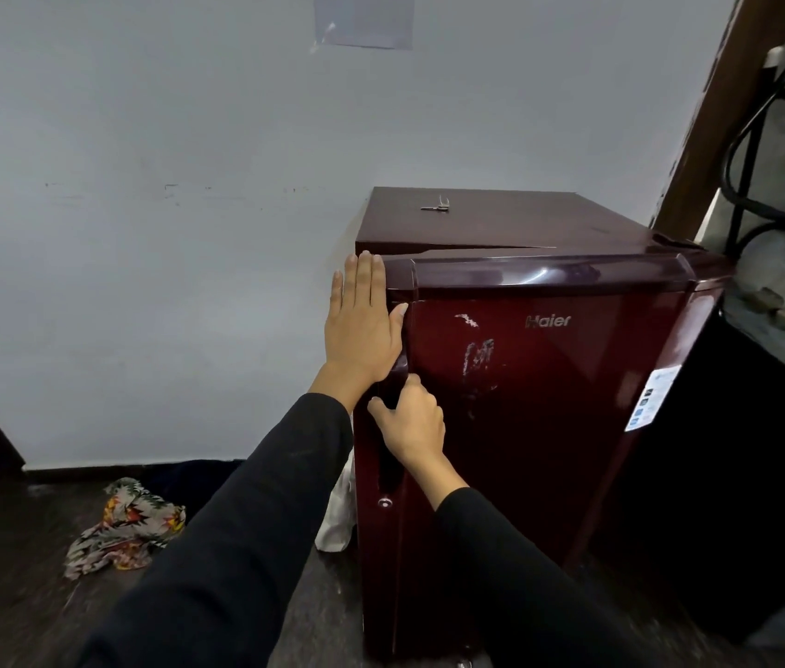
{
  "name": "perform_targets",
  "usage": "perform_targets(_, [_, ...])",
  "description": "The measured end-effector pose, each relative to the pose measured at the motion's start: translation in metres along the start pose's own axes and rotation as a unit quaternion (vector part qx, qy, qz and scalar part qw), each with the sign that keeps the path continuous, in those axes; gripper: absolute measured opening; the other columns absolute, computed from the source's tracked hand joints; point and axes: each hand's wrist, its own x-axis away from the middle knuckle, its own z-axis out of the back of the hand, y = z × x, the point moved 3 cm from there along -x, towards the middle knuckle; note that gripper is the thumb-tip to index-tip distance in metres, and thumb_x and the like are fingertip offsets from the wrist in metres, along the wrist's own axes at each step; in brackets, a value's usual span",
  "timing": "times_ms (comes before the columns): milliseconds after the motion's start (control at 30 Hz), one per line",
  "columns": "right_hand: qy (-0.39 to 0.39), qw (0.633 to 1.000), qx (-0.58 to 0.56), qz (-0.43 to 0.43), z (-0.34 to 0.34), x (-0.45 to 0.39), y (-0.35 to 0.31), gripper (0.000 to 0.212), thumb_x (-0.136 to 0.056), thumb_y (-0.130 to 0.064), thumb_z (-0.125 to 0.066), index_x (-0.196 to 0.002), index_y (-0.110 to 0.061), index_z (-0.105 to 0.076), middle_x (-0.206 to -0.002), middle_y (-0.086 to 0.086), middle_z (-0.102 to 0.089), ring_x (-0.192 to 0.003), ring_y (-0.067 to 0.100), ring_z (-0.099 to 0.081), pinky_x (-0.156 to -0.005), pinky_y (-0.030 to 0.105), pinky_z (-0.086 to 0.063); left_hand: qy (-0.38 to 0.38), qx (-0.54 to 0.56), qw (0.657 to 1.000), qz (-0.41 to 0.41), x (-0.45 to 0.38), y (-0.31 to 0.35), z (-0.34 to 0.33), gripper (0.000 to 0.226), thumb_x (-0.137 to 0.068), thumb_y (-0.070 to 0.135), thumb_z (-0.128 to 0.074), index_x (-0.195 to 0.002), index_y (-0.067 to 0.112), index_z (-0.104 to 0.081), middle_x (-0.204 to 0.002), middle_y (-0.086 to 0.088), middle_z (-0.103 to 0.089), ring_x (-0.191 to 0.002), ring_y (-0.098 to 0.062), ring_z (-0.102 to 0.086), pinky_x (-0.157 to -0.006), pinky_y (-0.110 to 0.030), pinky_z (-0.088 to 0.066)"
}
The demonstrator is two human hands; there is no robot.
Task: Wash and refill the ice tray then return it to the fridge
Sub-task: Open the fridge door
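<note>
A small maroon fridge stands against a pale wall, its door slightly ajar at the top left edge. My left hand lies flat, fingers together, against the fridge's left side by the door's top corner. My right hand curls its fingers into the recessed door handle on the door's left edge. No ice tray is in view.
A key lies on the fridge top. A patterned cloth is crumpled on the dark floor to the left, and a white bag leans beside the fridge. A black metal rack with cables stands at the right.
</note>
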Motion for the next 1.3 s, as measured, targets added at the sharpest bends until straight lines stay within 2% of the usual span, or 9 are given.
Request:
perform_targets(300, [0.067, 0.997, -0.025, 0.022, 0.013, 0.056, 0.027, 0.044, -0.089, -0.043, -0.058, -0.117, -0.009, -0.052, -0.108, 0.005, -0.065, -0.095, 0.026, -0.065, -0.078, 0.037, -0.052, 0.060, 0.012, 0.998, -0.001, 0.051, 0.025, 0.027, 0.065, -0.098, 0.043, -0.015, -0.149, 0.003, -0.015, -0.158, -0.017, -0.015, -0.147, -0.030, -0.007, -0.119, -0.040, 0.002])
perform_targets(433, [0.108, 0.992, -0.034, 0.047, 0.020, 0.086, 0.044, 0.051, -0.094, -0.044, -0.053, -0.127, -0.005, -0.049, -0.117, 0.007, -0.063, -0.095, 0.026, -0.066, -0.075, 0.032, -0.048, 0.085, 0.020, 0.996, 0.005, 0.078, 0.045, 0.039, 0.063, -0.099, 0.041, -0.019, -0.149, 0.002, -0.018, -0.157, -0.018, -0.018, -0.147, -0.032, -0.009, -0.120, -0.042, 0.000])
perform_targets(633, [0.143, 0.983, -0.099, 0.056, 0.032, 0.128, 0.076, 0.067, -0.089, -0.057, -0.040, -0.128, -0.003, -0.049, -0.116, 0.006, -0.061, -0.098, 0.023, -0.064, -0.078, 0.035, -0.054, 0.097, 0.016, 0.995, 0.003, 0.119, 0.079, 0.065, 0.061, -0.099, 0.036, -0.023, -0.148, 0.001, -0.023, -0.154, -0.021, -0.023, -0.145, -0.034, -0.015, -0.120, -0.046, -0.008])
perform_targets(867, [0.158, 0.971, -0.177, 0.038, 0.059, 0.173, 0.107, 0.069, -0.092, -0.051, -0.040, -0.142, -0.004, -0.038, -0.138, 0.009, -0.050, -0.125, 0.021, -0.052, -0.100, 0.037, -0.048, 0.095, 0.017, 0.995, 0.007, 0.168, 0.124, 0.096, 0.059, -0.099, 0.036, -0.022, -0.148, 0.004, -0.025, -0.155, -0.019, -0.022, -0.146, -0.032, -0.014, -0.119, -0.046, -0.007])
perform_targets(933, [0.169, 0.964, -0.203, 0.037, 0.069, 0.186, 0.117, 0.067, -0.092, -0.052, -0.040, -0.142, -0.007, -0.039, -0.136, 0.007, -0.052, -0.123, 0.018, -0.053, -0.099, 0.030, -0.048, 0.094, 0.024, 0.995, 0.008, 0.181, 0.140, 0.103, 0.059, -0.098, 0.036, -0.022, -0.148, 0.004, -0.025, -0.155, -0.018, -0.022, -0.146, -0.031, -0.013, -0.119, -0.046, -0.006])
perform_targets(967, [0.181, 0.960, -0.212, 0.038, 0.075, 0.191, 0.121, 0.062, -0.094, -0.047, -0.043, -0.142, -0.006, -0.040, -0.135, 0.006, -0.053, -0.122, 0.016, -0.053, -0.099, 0.020, -0.045, 0.093, 0.029, 0.995, 0.006, 0.188, 0.147, 0.107, 0.059, -0.098, 0.036, -0.023, -0.148, 0.004, -0.025, -0.156, -0.018, -0.021, -0.146, -0.031, -0.012, -0.119, -0.047, -0.006])
perform_targets(1067, [0.227, 0.948, -0.221, 0.036, 0.092, 0.207, 0.135, 0.055, -0.098, -0.029, -0.045, -0.143, 0.001, -0.038, -0.138, 0.010, -0.050, -0.124, 0.009, -0.045, -0.095, -0.003, -0.028, 0.094, 0.064, 0.994, -0.009, 0.207, 0.168, 0.118, 0.058, -0.099, 0.035, -0.024, -0.148, 0.004, -0.025, -0.157, -0.017, -0.018, -0.147, -0.029, -0.008, -0.119, -0.047, -0.007])
perform_targets(1200, [0.268, 0.938, -0.214, 0.053, 0.112, 0.224, 0.152, 0.062, -0.096, -0.040, -0.040, -0.143, 0.000, -0.037, -0.137, 0.012, -0.051, -0.121, 0.005, -0.044, -0.093, -0.004, -0.027, 0.106, 0.173, 0.979, -0.024, 0.239, 0.191, 0.131, 0.055, -0.098, 0.029, -0.032, -0.148, 0.004, -0.026, -0.158, -0.014, -0.012, -0.148, -0.027, -0.002, -0.120, -0.046, -0.010])
perform_targets(1300, [0.302, 0.928, -0.211, 0.057, 0.127, 0.231, 0.166, 0.070, -0.097, -0.051, -0.033, -0.143, 0.001, -0.038, -0.136, 0.015, -0.052, -0.122, 0.012, -0.048, -0.094, -0.002, -0.029, 0.132, 0.258, 0.957, -0.034, 0.261, 0.203, 0.133, 0.055, -0.096, 0.025, -0.033, -0.146, 0.002, -0.030, -0.157, -0.015, -0.017, -0.147, -0.027, -0.009, -0.118, -0.050, -0.016])
